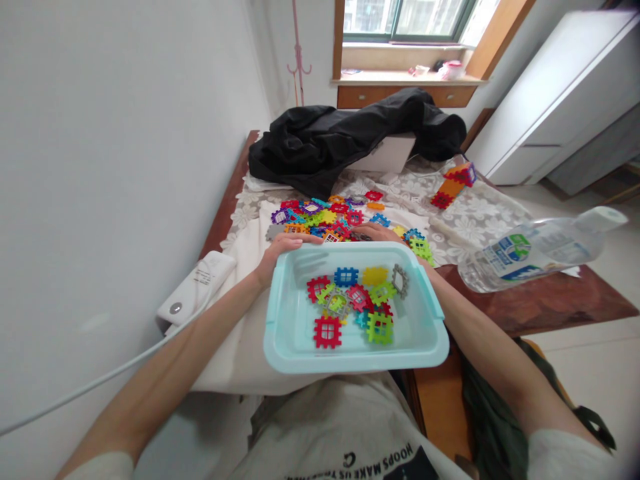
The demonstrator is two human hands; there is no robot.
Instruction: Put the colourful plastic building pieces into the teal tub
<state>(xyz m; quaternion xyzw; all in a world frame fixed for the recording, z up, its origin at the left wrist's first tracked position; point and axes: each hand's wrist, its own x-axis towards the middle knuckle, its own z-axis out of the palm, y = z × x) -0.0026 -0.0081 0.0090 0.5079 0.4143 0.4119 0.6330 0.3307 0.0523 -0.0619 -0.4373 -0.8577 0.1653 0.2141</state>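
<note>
About ten flat plastic interlocking tiles lie in the pale blue plastic tub, many more colourful tiles lie loose on the worktop, left hand resting open-fingered on the tub's far rim, right hand spread flat among the loose ones

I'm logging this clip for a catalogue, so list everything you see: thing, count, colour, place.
bin: one, pale blue, nearest the camera, at the table's edge
pieces in bin: about ten, red, blue, yellow, green, grey, on the bin's floor
loose pieces: a heap, mixed colours, on the cloth beyond the bin
built block: one, red, orange and purple, right on the lace cloth
bottle: one, clear with white cap, lying at the right
black garment: one, far end of the table
white box: one, partly under the garment
white device: one, with cable, left edge
cabinet: one, white, far right
left hand: on the bin's far left rim
right hand: behind the far rim, among the loose pieces; fingers mostly hidden
</note>
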